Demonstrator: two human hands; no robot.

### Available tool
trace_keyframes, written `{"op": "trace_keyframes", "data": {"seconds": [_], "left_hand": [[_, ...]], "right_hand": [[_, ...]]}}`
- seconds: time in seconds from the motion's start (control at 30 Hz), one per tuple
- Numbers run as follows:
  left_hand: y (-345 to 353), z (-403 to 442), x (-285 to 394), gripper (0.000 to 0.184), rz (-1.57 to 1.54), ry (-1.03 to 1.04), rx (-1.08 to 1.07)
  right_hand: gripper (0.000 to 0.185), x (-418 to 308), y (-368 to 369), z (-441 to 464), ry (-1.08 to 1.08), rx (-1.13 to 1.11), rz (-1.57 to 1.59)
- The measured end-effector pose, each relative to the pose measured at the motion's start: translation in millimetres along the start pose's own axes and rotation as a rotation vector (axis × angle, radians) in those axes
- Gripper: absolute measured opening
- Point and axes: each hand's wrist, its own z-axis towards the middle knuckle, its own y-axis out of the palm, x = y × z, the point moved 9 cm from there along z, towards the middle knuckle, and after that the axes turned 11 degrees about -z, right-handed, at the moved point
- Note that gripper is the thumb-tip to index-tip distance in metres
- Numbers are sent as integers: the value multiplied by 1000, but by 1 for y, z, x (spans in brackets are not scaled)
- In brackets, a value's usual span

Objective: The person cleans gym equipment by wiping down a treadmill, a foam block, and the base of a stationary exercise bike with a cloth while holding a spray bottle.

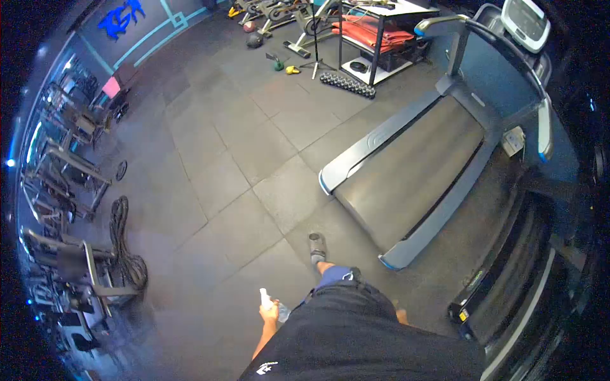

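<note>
My left hand (270, 312) is low in the view, left of my dark shirt (375, 336). Its fingers are wrapped round a bottle with a white top (264, 296) and a clear body (283, 313); it looks like a spray bottle. To the right of the shirt a small patch of skin (401, 316) shows, perhaps part of my right hand or my leg. Its fingers cannot be made out. The treadmill (413, 171) stands ahead to the right, apart from both hands. One foot in a grey clog (316, 244) is on the floor near its rear end.
A second dark treadmill (508, 279) lies along the right. Ahead are a rack with red mats (375, 32), a row of dumbbells (347, 84), kettlebells (291, 70) and exercise bikes (273, 22). Weight machines (70, 171) and a coiled battle rope (127, 254) line the left.
</note>
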Motion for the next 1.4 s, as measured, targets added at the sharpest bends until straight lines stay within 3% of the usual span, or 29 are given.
{"op": "trace_keyframes", "data": {"seconds": [0.03,0.07,0.1,0.17,0.2,0.27,0.3,0.37,0.47,0.5,0.57,0.6,0.63,0.67,0.7,0.77,0.83,0.9,0.97,1.03,1.17,1.3,1.33,1.4], "left_hand": [[7,17,3,57,131,184,-88],[10,33,-3,61,140,174,-100],[11,53,-15,65,117,131,-92],[11,93,-28,74,72,78,-79],[9,111,-26,79,39,83,-68],[2,142,-26,89,-47,112,-57],[-6,145,-27,93,-316,69,-135],[-13,192,-12,101,-56,-133,-22],[-5,261,76,98,52,10,-13],[-4,285,99,94,45,-22,-20],[0,327,151,86,44,-105,-36],[1,331,215,81,56,-160,-42],[4,352,255,76,80,-63,-75],[6,370,294,72,103,35,-105],[15,398,328,67,125,280,-152],[30,473,348,69,148,201,-149],[44,520,404,70,450,356,-102],[69,534,490,79,337,434,-249],[90,555,566,84,245,374,-261],[115,577,610,89,153,377,-292],[170,606,698,91,25,492,-330],[198,614,785,93,106,504,-293],[198,614,809,79,72,580,-206],[204,675,771,66,103,691,-189]], "right_hand": [[59,-60,-26,-4,-52,24,43],[59,-133,-66,-22,-106,46,84],[65,-236,-133,-82,-210,-87,298],[72,-305,-112,6,-218,98,112],[74,-359,-134,10,-333,213,199],[71,-472,-205,-19,-459,213,261],[67,-517,-237,-32,-481,249,295],[58,-591,-284,-41,-533,289,344],[43,-672,-321,-36,-646,413,242],[39,-706,-343,-56,-685,300,279],[38,-756,-378,-61,-867,493,282],[39,-778,-408,-85,-824,523,342],[41,-797,-441,-117,-782,554,403],[42,-807,-467,-138,-781,737,401],[44,-818,-492,-156,-791,920,394],[52,-833,-521,-194,-766,1221,399],[60,-846,-529,-225,-826,1523,465],[56,-851,-520,-194,-669,1517,607],[44,-839,-484,-77,-487,1110,937],[34,-836,-430,0,-253,783,1487],[35,-909,-401,14,-59,633,1517],[29,-996,-406,73,-89,494,1459],[28,-1031,-421,77,-121,441,1489],[31,-1100,-451,93,-234,327,1360]]}}
